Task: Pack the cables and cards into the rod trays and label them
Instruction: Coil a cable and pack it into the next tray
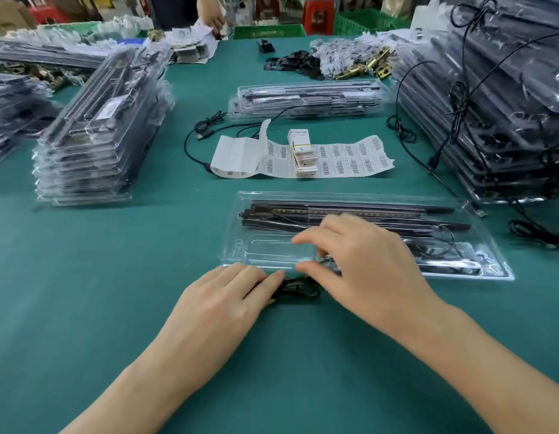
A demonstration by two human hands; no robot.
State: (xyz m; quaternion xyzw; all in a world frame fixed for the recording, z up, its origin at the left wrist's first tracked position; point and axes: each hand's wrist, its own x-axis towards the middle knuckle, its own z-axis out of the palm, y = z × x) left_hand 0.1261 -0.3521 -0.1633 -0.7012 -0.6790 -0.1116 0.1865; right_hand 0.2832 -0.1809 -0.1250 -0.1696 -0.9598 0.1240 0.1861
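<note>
Head view of a packing bench covered by a green mat (pixel 84 277). Lower centre: a coiled black cable (pixel 298 288) lies on the mat just below the near rim of a clear rod tray (pixel 240 214), outside its compartments. The tray holds black rods (pixel 350 211) along its far side, and more dark cable shows in its right part.

The left hand (pixel 222 305) rests palm down, its nearly straight fingers pressing the left end of the coil — not clenched round it. The right hand (pixel 359 264) arches over the tray's near edge, thumb and forefinger apart; it is blurred, and whether its hidden fingers pinch anything cannot be told.

Mid-frame: an unrolled strip of barcode labels (pixel 344 159) with its roll (pixel 231 161) at the left, and a banded stack of cards (pixel 305 155) standing on the strip. Behind lie a loose cable (pixel 206 126) and another tray (pixel 306 97). Tray stacks occupy the left (pixel 96 130) and right (pixel 491 104) — brass hardware (pixel 366 67) sits at upper right of centre.
</note>
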